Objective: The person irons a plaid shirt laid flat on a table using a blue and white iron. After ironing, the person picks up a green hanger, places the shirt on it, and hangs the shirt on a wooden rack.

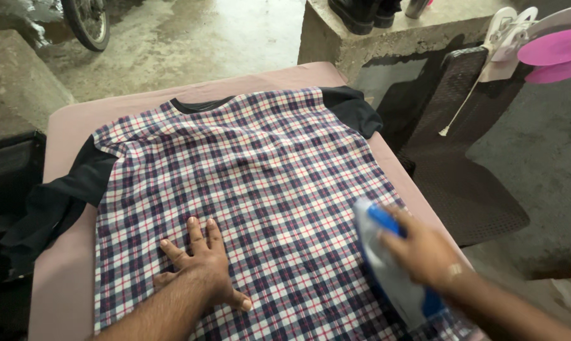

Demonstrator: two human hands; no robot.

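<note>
A plaid shirt (247,158) with black sleeves lies spread flat on a pink padded table (67,120). My left hand (200,265) presses flat on the lower part of the shirt, fingers apart and pointing away from me. My right hand (424,252) grips the blue handle of a blue and white clothes iron (386,265), which rests on the shirt's lower right side, nose pointing away. The iron and that hand are blurred.
A black perforated chair (462,158) stands right of the table. Behind it sits a concrete ledge (374,35) with black shoes and pink and white plastic items (551,47). A motorcycle wheel (86,22) is at the far left on wet concrete floor. A dark bag (10,170) sits at left.
</note>
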